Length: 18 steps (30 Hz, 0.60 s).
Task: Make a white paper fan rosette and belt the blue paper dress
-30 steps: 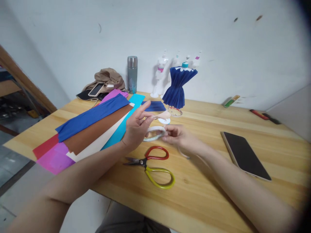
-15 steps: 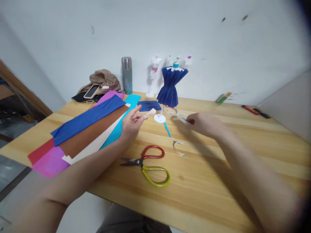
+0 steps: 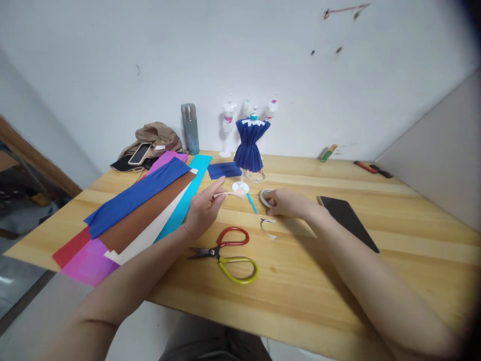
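My left hand [image 3: 203, 209] pinches a small pale pink paper piece [image 3: 237, 192], narrow at the fingers and wider at its free end. Closed around a white tape roll [image 3: 265, 197], my right hand [image 3: 289, 203] rests low over the table. Between and beyond both hands stands a small dress form in a pleated dark blue dress [image 3: 249, 146], on a round white base [image 3: 240, 187]. In front of it lie a thin turquoise strip [image 3: 252, 204] and a curled white strip [image 3: 264, 229]. Scissors [image 3: 213, 252] with red and yellow handles lie nearer me, blades apart.
Coloured paper sheets [image 3: 146, 205] overlap at left. Behind them are a phone [image 3: 139, 154], a brown cloth [image 3: 160, 135] and a flask [image 3: 190, 131]. More white dress forms [image 3: 227, 125] stand by the wall. A black tablet-like slab [image 3: 349, 220] lies right, partly behind my forearm.
My right hand has come down and left toward the table with the tape roll. The pink piece now points across the dress form's base. The view has shifted, uncovering the black slab.
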Each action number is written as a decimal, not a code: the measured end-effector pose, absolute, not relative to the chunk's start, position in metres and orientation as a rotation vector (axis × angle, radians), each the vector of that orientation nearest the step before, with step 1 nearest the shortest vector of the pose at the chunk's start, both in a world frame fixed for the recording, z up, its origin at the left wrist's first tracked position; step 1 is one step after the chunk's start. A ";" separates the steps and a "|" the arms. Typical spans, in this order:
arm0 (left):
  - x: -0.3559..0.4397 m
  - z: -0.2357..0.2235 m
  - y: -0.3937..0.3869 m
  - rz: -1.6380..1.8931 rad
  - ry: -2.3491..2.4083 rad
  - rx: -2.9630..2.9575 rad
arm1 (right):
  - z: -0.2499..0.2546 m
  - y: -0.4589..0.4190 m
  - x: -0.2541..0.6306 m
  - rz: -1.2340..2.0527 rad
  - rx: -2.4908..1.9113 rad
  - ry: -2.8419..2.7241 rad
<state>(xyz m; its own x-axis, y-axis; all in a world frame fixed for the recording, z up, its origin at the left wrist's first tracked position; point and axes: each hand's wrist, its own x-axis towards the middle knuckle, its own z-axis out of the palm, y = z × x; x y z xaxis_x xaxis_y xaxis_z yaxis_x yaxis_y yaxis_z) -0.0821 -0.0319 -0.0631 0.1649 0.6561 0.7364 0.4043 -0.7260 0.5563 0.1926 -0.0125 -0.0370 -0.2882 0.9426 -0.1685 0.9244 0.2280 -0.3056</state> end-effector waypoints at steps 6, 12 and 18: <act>-0.080 -0.064 -0.034 1.517 1.042 2.088 | -0.044 -0.003 0.212 1.007 -1.690 -2.328; -0.080 -0.068 -0.033 1.473 1.016 2.087 | -0.048 0.001 0.217 0.919 -1.716 -2.217; -0.080 -0.071 -0.033 1.435 0.962 2.024 | -0.047 0.003 0.218 0.828 -1.731 -2.186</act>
<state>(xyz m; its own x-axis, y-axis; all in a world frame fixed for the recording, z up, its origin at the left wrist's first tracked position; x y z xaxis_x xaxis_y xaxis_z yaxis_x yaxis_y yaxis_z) -0.0801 -0.0326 -0.0712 0.2049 0.7683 0.6065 0.2698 -0.6399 0.7195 0.2182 0.0026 -0.0465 -0.2744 0.9481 -0.1608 0.8168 0.1416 -0.5592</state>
